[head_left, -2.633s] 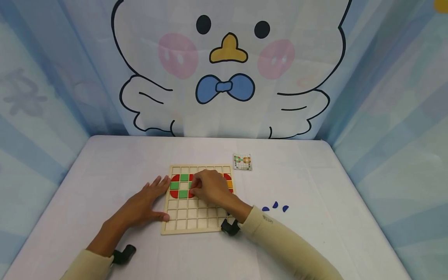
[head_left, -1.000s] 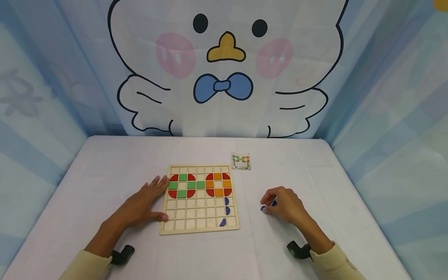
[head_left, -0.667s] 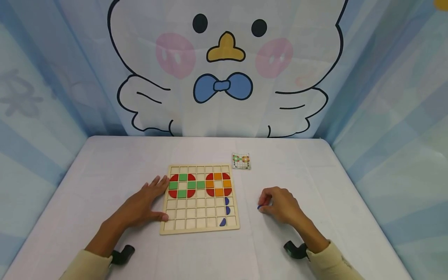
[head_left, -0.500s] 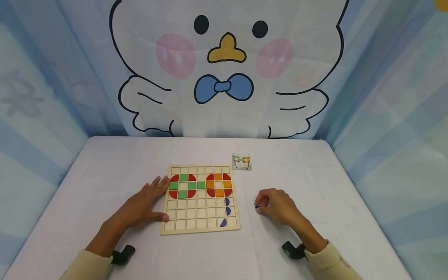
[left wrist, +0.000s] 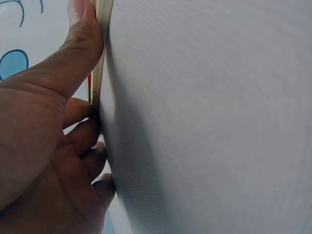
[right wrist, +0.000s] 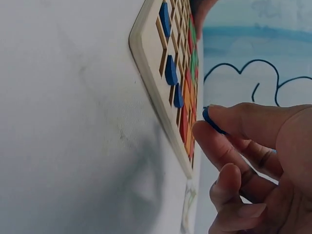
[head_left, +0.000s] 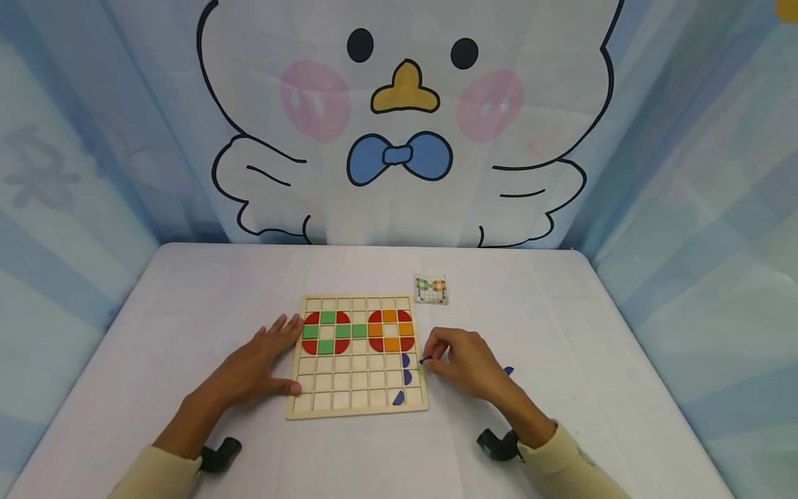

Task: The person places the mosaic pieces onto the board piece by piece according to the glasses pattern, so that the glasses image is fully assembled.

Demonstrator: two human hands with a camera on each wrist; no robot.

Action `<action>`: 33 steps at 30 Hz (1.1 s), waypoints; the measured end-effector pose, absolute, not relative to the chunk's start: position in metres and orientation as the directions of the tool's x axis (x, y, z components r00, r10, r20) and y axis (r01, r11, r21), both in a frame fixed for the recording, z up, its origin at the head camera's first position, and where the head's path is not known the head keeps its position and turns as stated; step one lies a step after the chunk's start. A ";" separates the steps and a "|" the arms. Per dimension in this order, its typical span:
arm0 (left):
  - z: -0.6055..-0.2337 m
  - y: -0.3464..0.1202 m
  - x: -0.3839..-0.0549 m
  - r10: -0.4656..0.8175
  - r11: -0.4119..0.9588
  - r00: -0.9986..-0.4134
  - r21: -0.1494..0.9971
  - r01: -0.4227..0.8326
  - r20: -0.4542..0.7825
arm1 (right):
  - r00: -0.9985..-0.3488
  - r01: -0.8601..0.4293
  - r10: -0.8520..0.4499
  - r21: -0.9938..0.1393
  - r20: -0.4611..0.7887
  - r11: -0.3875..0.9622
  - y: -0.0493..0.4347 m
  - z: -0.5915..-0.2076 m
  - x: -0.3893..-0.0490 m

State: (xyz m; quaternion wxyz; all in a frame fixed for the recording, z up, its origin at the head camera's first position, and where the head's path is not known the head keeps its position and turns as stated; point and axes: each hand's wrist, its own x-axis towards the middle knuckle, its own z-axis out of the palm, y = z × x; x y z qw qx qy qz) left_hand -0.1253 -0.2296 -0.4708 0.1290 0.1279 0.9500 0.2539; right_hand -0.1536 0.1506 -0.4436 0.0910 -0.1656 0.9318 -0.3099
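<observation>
A square wooden grid board [head_left: 361,398] lies on the white table, with red, green and orange tiles in its upper rows. Several blue half-round pieces [head_left: 407,377] sit down its right side. My left hand [head_left: 262,364] rests along the board's left edge, fingers spread and thumb touching the rim; the left wrist view shows the fingers [left wrist: 84,134] against that edge. At the board's right edge, my right hand [head_left: 464,360] pinches another blue half-round piece [right wrist: 212,122] between thumb and forefinger, held just off the board.
A small pattern card [head_left: 431,290] lies behind the board's back right corner. One loose blue piece [head_left: 508,371] shows beyond my right wrist, partly hidden by it. A curtain with a cartoon figure [head_left: 399,90] hangs behind the table.
My right hand left the board's tiles, reached the loose blue pieces at the right, picked one up and carried it left to the board's edge. My left hand stays in place.
</observation>
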 end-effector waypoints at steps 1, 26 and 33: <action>-0.471 -0.230 -0.125 0.308 0.839 -0.934 0.515 0.177 -0.181 | -0.928 -0.252 -0.366 -0.614 -0.065 0.748 0.147 -0.443 -0.154; -0.473 -0.229 -0.124 0.305 0.840 -0.937 0.512 0.180 -0.171 | -0.822 -0.447 -0.568 -0.650 0.028 0.615 0.065 -0.437 -0.154; -0.470 -0.231 -0.124 0.314 0.836 -0.935 0.514 0.191 -0.164 | -0.808 -0.450 -0.588 -0.667 0.020 0.595 0.042 -0.435 -0.159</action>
